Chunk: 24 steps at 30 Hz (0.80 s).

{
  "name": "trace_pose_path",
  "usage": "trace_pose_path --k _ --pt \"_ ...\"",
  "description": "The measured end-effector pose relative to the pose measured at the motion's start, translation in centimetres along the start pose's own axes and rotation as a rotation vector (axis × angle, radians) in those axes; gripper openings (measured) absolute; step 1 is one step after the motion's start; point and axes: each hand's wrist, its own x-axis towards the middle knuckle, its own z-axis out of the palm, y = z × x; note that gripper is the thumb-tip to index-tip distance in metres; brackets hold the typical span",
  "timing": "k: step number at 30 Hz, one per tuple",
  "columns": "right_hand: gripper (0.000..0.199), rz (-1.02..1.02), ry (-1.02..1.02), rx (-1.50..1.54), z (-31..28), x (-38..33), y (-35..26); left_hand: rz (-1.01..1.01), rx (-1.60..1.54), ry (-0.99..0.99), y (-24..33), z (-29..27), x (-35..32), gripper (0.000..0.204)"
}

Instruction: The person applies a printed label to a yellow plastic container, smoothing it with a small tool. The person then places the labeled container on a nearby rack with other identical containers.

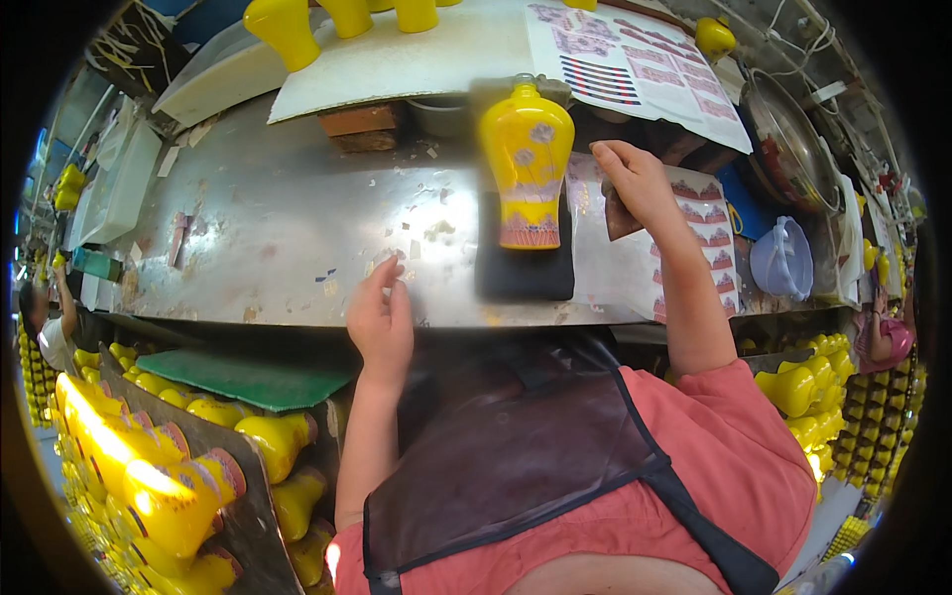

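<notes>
A yellow vase-shaped bottle point(529, 149) stands on the bench, with pale purple flowers on its body and a pink patterned band round its base. Beneath and in front of it is a dark pad point(521, 278). My right hand point(640, 186), to the right of the bottle and apart from it, grips a flat brown scraper-like piece point(621, 213). Below that hand lies a sheet of pink patterned decals point(699, 238). Over the bench's front edge, left of the bottle, my left hand point(379, 317) holds nothing, its fingers loosely bent and apart.
More decal sheets point(645, 59) lie on a raised white board point(416, 69), beside yellow bottles point(283, 30). A lilac bucket point(783, 258) and a metal basin point(788, 144) are at right. Many yellow bottles point(169, 496) and a green board point(248, 379) sit lower left. Other people show at both sides.
</notes>
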Motion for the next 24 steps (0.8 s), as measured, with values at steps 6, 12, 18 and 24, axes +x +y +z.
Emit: trace_pose_path --k 6,12,18,24 --pt "0.038 0.015 0.082 0.258 -1.8 2.3 -5.8 0.280 0.370 -0.049 -1.2 1.1 4.3 0.037" --pt "0.033 -0.315 -0.043 0.035 -1.1 12.0 -12.5 0.083 0.443 -0.207 -2.1 1.4 4.6 0.043" --pt "0.031 -0.241 -0.060 0.111 -0.7 15.7 -12.8 -0.017 0.553 -0.339 -1.1 1.6 5.3 0.044" --pt "0.029 0.009 -0.093 0.159 -2.7 12.5 -9.8 -0.074 0.643 -0.353 -0.8 2.1 5.1 0.048"
